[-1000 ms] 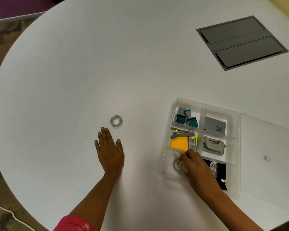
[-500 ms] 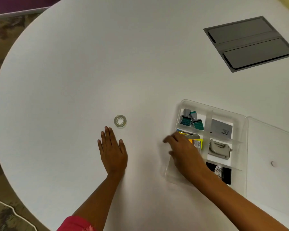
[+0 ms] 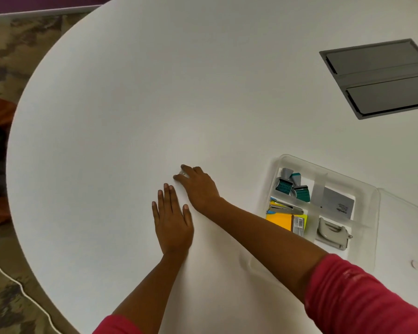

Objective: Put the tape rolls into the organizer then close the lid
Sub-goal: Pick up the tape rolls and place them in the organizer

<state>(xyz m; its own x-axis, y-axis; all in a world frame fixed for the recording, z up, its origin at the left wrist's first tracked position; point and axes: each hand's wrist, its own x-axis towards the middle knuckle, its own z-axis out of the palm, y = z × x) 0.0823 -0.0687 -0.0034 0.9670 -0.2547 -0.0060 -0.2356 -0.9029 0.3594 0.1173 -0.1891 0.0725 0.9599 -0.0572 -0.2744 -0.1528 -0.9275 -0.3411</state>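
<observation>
A small clear tape roll (image 3: pixel 182 174) lies on the white round table (image 3: pixel 130 104), mostly hidden under my right hand (image 3: pixel 198 185). That hand has crossed to the left, and its thumb and forefinger pinch the roll. My left hand (image 3: pixel 173 220) rests flat on the table just below it, fingers spread and holding nothing. The clear plastic organizer (image 3: pixel 299 161) sits to the right with its lid (image 3: pixel 405 235) lying open beside it. My right forearm hides its near-left compartment.
The organizer holds teal stamps (image 3: pixel 291 185), a stapler (image 3: pixel 285 208), yellow notes (image 3: pixel 279 219), a grey card box (image 3: pixel 337 202) and a hole punch (image 3: pixel 332 233). A grey hatch (image 3: pixel 381 78) is set into the table at the far right. The table's edge curves along the left.
My right hand has left the organizer's near-left compartment and crossed left to the loose tape roll, closing on it. My left hand has stayed flat. The view has shifted left.
</observation>
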